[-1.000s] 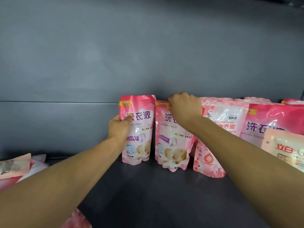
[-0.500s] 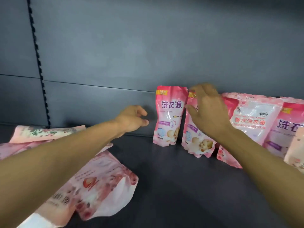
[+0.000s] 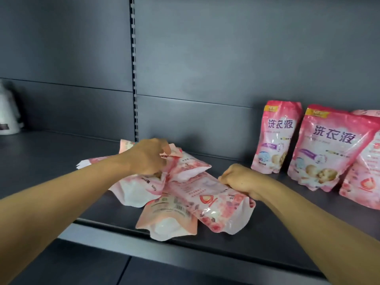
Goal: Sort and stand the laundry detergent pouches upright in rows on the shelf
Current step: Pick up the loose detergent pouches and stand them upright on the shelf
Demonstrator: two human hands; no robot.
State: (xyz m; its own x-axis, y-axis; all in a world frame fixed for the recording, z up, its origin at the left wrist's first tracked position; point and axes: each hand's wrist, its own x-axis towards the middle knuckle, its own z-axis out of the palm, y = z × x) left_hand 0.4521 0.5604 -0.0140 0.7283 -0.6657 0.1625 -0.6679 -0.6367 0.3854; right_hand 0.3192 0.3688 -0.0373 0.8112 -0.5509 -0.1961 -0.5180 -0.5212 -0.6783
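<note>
A heap of pink detergent pouches lies flat in the middle of the dark shelf [image 3: 98, 229]. My left hand [image 3: 147, 159] grips a pouch [image 3: 185, 167] near the top of the heap, fingers curled into its crumpled edge. My right hand [image 3: 240, 178] grips the side of a floral pink pouch [image 3: 216, 204] lying on the front of the heap. A peach pouch [image 3: 168, 219] lies back-up under it, poking over the shelf's front edge. At the right, two pink pouches [image 3: 276, 138] [image 3: 327, 149] stand upright against the back wall, with more beside them at the frame edge.
A white object [image 3: 8, 112] stands at the far left of the shelf. A slotted upright rail [image 3: 134, 68] runs down the back panel behind the heap. Bare shelf lies between the heap and the standing pouches.
Both hands left the standing pouches at the right and moved left to the heap of flat pouches. Each hand has now taken hold of a pouch. The view swung left.
</note>
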